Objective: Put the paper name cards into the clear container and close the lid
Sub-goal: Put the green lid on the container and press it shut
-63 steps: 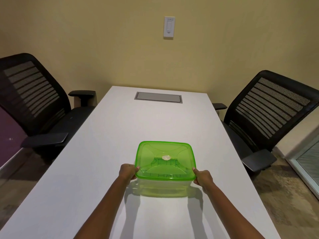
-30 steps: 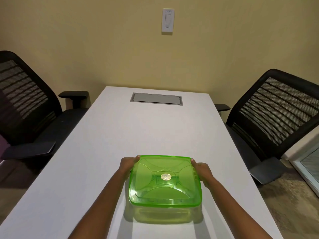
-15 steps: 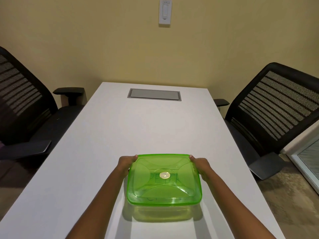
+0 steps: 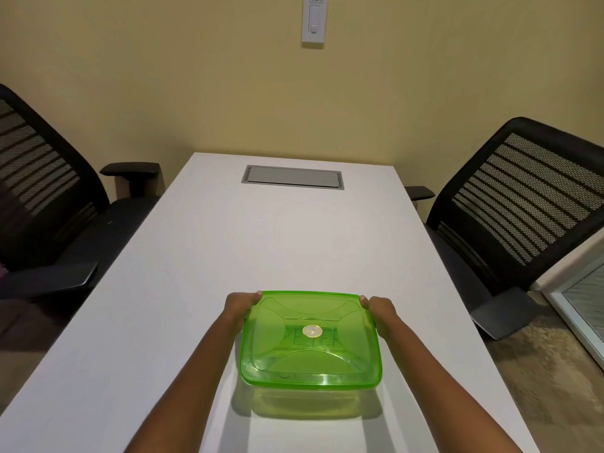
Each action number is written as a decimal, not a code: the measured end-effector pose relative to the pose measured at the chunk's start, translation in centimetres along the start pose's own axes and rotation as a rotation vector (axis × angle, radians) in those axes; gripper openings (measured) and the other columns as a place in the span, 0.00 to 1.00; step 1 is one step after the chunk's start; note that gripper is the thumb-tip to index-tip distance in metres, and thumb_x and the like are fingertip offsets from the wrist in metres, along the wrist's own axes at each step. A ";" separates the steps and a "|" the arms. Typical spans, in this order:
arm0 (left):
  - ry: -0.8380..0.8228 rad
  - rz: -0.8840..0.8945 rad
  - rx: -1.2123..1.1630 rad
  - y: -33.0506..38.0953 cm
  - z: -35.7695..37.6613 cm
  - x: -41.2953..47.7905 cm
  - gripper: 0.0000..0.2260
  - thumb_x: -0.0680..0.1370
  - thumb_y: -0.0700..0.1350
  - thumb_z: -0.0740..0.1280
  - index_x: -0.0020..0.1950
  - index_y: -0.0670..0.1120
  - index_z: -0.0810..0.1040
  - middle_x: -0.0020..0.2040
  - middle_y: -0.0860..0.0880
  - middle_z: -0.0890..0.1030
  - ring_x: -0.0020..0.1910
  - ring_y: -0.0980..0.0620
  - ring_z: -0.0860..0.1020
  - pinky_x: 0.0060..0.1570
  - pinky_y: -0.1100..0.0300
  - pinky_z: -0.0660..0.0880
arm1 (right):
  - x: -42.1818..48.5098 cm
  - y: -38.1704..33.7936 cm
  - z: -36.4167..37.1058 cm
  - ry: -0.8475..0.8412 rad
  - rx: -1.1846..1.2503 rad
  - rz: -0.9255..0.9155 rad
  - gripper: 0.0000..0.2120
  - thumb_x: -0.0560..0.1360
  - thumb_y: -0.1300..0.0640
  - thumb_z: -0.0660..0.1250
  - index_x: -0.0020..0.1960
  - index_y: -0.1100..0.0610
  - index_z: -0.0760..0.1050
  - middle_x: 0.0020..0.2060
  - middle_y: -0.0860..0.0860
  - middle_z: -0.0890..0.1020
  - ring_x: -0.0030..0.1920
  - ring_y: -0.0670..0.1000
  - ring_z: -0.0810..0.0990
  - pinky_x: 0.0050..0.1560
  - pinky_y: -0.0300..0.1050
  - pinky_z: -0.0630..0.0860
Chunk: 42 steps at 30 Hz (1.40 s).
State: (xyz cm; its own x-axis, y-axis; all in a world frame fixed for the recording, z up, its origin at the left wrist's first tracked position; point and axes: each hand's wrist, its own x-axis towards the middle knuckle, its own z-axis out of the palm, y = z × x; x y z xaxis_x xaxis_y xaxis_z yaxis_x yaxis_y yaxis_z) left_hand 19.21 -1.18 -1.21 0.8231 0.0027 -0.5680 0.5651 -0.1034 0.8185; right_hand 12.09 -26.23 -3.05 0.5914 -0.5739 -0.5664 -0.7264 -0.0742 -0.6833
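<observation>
Fingers of my left hand (image 4: 240, 307) curl around the far left corner of the green lid (image 4: 310, 338), thumb tip on its top edge; fingers of my right hand (image 4: 380, 313) do the same at the far right corner. Both hands are clamped on the lid's rim, forearms running in from the bottom of the frame on either side.

Head view: the lid sits flat on the clear container (image 4: 310, 400), covering it fully; whether it is snapped down all round I cannot tell. Container rests on the white table (image 4: 277, 250), near my edge and about centred between the sides. Through the tinted lid I read dark block lettering from the paper name cards (image 4: 322, 338) inside, partly hidden by a round sticker (image 4: 312, 330) at the lid's middle. How many cards there are cannot be made out.

Grey cable hatch (image 4: 292, 177) is set into the far end of the table. One black mesh chair (image 4: 49, 197) at left, another black chair (image 4: 516, 204) at right. White wall switch (image 4: 313, 19) on the yellow wall ahead.
</observation>
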 end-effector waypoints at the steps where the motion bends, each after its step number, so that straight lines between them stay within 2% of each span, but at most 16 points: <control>1: 0.010 0.013 -0.015 -0.1 0.0 0.3 0.17 0.76 0.34 0.66 0.62 0.25 0.72 0.64 0.28 0.74 0.41 0.45 0.75 0.28 0.65 0.76 | -0.1 0.0 0.0 -0.017 -0.009 -0.007 0.19 0.79 0.57 0.60 0.29 0.55 0.65 0.31 0.50 0.69 0.47 0.52 0.71 0.49 0.44 0.69; 2: 0.024 0.019 -0.034 -0.2 0.1 0.6 0.17 0.76 0.33 0.66 0.61 0.24 0.72 0.63 0.28 0.74 0.41 0.43 0.76 0.36 0.64 0.80 | -0.1 -0.1 0.0 -0.026 -0.015 -0.013 0.18 0.79 0.56 0.60 0.30 0.53 0.65 0.31 0.48 0.70 0.47 0.51 0.72 0.51 0.43 0.71; 3: 0.037 0.016 -0.055 -0.4 0.2 0.9 0.17 0.76 0.33 0.66 0.61 0.24 0.72 0.62 0.28 0.74 0.47 0.42 0.77 0.49 0.59 0.80 | -0.1 0.0 0.0 -0.030 -0.019 -0.016 0.18 0.79 0.56 0.60 0.30 0.52 0.65 0.31 0.48 0.71 0.46 0.51 0.72 0.51 0.43 0.72; 4: 0.046 0.004 -0.067 -0.5 0.2 1.3 0.16 0.76 0.33 0.66 0.59 0.24 0.73 0.60 0.29 0.75 0.52 0.42 0.76 0.60 0.52 0.76 | -0.1 0.0 -0.1 -0.032 -0.024 -0.018 0.18 0.79 0.56 0.60 0.30 0.53 0.65 0.31 0.48 0.70 0.43 0.52 0.73 0.49 0.43 0.73; 5: 0.050 -0.005 -0.067 -0.6 0.2 1.4 0.14 0.75 0.33 0.67 0.56 0.25 0.74 0.56 0.31 0.76 0.54 0.43 0.75 0.63 0.48 0.73 | -0.2 0.0 -0.2 -0.030 -0.030 -0.022 0.19 0.79 0.55 0.60 0.30 0.54 0.63 0.30 0.49 0.68 0.38 0.52 0.71 0.43 0.42 0.72; 7: 0.074 0.020 0.017 -0.8 0.3 1.3 0.07 0.75 0.36 0.68 0.45 0.30 0.78 0.49 0.36 0.76 0.51 0.44 0.75 0.63 0.45 0.73 | -0.3 0.1 -0.5 -0.023 -0.060 -0.054 0.22 0.79 0.54 0.61 0.29 0.57 0.60 0.28 0.51 0.64 0.29 0.49 0.63 0.32 0.39 0.62; 9: 0.123 0.092 0.152 -1.0 0.4 1.0 0.11 0.76 0.40 0.68 0.37 0.33 0.79 0.46 0.35 0.79 0.47 0.45 0.76 0.61 0.45 0.73 | -0.5 0.3 -0.5 -0.018 -0.082 -0.105 0.23 0.79 0.53 0.61 0.28 0.57 0.60 0.28 0.51 0.64 0.29 0.49 0.63 0.31 0.39 0.59; 12: 0.160 0.174 0.319 -1.5 0.0 -0.4 0.16 0.77 0.48 0.65 0.52 0.35 0.81 0.57 0.37 0.82 0.56 0.41 0.78 0.59 0.51 0.73 | -1.5 1.3 -0.5 -0.008 -0.085 -0.151 0.20 0.79 0.52 0.59 0.30 0.56 0.65 0.31 0.52 0.68 0.40 0.52 0.68 0.35 0.42 0.62; 14: 0.184 0.194 0.410 -2.2 -0.5 -1.2 0.19 0.79 0.51 0.61 0.56 0.36 0.78 0.60 0.37 0.80 0.61 0.40 0.76 0.59 0.52 0.71 | -2.5 2.6 -0.6 0.008 -0.051 -0.169 0.20 0.79 0.51 0.60 0.29 0.56 0.67 0.30 0.52 0.69 0.34 0.51 0.68 0.32 0.41 0.61; 16: 0.226 0.191 0.484 -3.3 -0.7 -2.1 0.21 0.80 0.53 0.56 0.57 0.36 0.76 0.60 0.36 0.79 0.61 0.40 0.76 0.59 0.51 0.71 | -3.5 4.2 -0.7 0.071 -0.005 -0.189 0.20 0.79 0.50 0.61 0.31 0.57 0.70 0.30 0.51 0.71 0.32 0.51 0.69 0.34 0.43 0.63; 19: 0.306 0.167 0.544 -5.2 -0.7 -4.0 0.23 0.81 0.55 0.52 0.57 0.37 0.75 0.58 0.35 0.79 0.59 0.38 0.76 0.57 0.51 0.72 | -5.1 6.3 -0.3 0.153 0.001 -0.206 0.17 0.79 0.48 0.58 0.40 0.60 0.72 0.40 0.55 0.76 0.43 0.54 0.73 0.44 0.44 0.66; 22: 0.357 0.165 0.544 -6.7 -0.7 -5.5 0.23 0.81 0.54 0.50 0.56 0.37 0.73 0.57 0.34 0.79 0.58 0.37 0.77 0.55 0.49 0.72 | -6.2 7.4 0.4 0.196 -0.030 -0.204 0.20 0.79 0.45 0.55 0.34 0.56 0.65 0.41 0.58 0.76 0.43 0.56 0.72 0.43 0.47 0.66; 27: 0.379 0.178 0.538 -7.7 -1.0 -6.7 0.25 0.81 0.55 0.50 0.54 0.35 0.74 0.56 0.32 0.79 0.57 0.36 0.77 0.54 0.49 0.73 | -7.4 7.7 0.8 0.247 -0.110 -0.209 0.21 0.80 0.44 0.53 0.41 0.61 0.67 0.48 0.65 0.80 0.51 0.62 0.78 0.43 0.48 0.68; 31: 0.368 0.159 0.524 -7.5 -0.8 -6.8 0.26 0.81 0.55 0.50 0.56 0.33 0.74 0.58 0.32 0.78 0.58 0.35 0.77 0.55 0.48 0.72 | -7.7 7.5 0.9 0.251 -0.152 -0.236 0.21 0.80 0.45 0.52 0.43 0.62 0.68 0.48 0.66 0.80 0.53 0.64 0.78 0.51 0.52 0.74; 35: 0.372 0.143 0.535 -7.4 -0.6 -6.9 0.27 0.81 0.55 0.50 0.56 0.31 0.74 0.58 0.31 0.78 0.58 0.35 0.77 0.55 0.48 0.73 | -7.8 7.3 1.0 0.269 -0.179 -0.225 0.25 0.81 0.45 0.51 0.51 0.69 0.72 0.53 0.67 0.79 0.54 0.64 0.78 0.51 0.52 0.74; 42: 0.382 0.156 0.548 -7.4 -0.7 -7.0 0.27 0.81 0.54 0.51 0.57 0.31 0.74 0.58 0.31 0.78 0.59 0.35 0.76 0.56 0.47 0.73 | -8.2 7.2 0.9 0.301 -0.243 -0.234 0.25 0.81 0.46 0.51 0.51 0.68 0.73 0.53 0.67 0.80 0.54 0.64 0.78 0.51 0.52 0.74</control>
State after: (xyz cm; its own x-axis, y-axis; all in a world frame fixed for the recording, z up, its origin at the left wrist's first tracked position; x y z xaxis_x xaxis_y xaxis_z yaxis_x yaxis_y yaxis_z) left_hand 9.28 0.22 -3.26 0.9115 0.2868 -0.2946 0.4111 -0.6191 0.6692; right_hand 2.34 -21.38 -3.75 0.6474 -0.7278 -0.2262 -0.6679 -0.3988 -0.6284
